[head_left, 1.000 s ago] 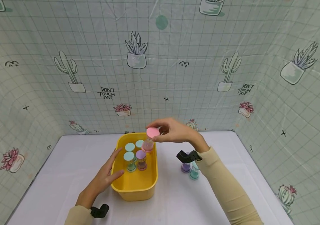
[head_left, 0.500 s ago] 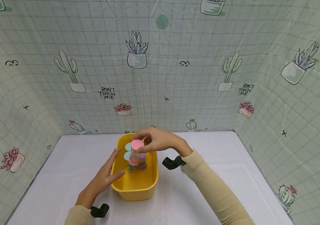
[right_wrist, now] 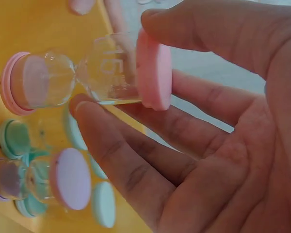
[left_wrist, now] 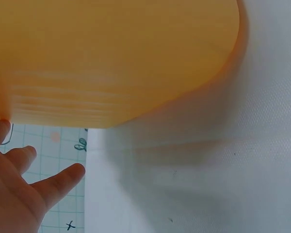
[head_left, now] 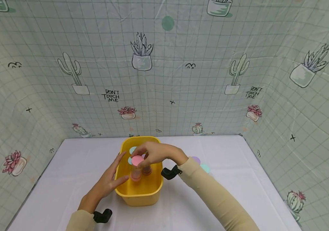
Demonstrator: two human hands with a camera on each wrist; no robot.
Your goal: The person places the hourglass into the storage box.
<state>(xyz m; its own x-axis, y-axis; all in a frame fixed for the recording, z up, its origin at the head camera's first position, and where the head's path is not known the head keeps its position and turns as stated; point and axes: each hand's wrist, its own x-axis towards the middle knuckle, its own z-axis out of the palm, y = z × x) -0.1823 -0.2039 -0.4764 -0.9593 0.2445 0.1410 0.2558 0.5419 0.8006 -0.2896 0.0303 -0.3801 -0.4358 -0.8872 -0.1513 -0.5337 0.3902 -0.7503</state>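
My right hand (head_left: 158, 152) pinches a pink-capped hourglass (head_left: 136, 173) by its upper cap, holding it upright inside the yellow bin (head_left: 141, 200). In the right wrist view, pale sand lies in its lower bulb and "15" is marked on the glass. Whether its base touches the bin floor I cannot tell. Beside it in the bin stand a purple-capped hourglass (right_wrist: 72, 178) and several teal-capped hourglasses (right_wrist: 104, 204), partly hidden by my hand in the head view. My left hand (head_left: 106, 183) rests at the bin's left rim, fingers extended along it and thumb over the inside.
Right of the bin, a purple cap (head_left: 196, 159) and a teal cap (head_left: 205, 168) of two more hourglasses show behind my right sleeve on the white table (head_left: 89, 160). A patterned cloth (head_left: 167, 80) stands around the back and sides.
My right hand has carried the pink hourglass left, toward me and down into the bin, in front of the other hourglasses. My left hand stays at the rim.
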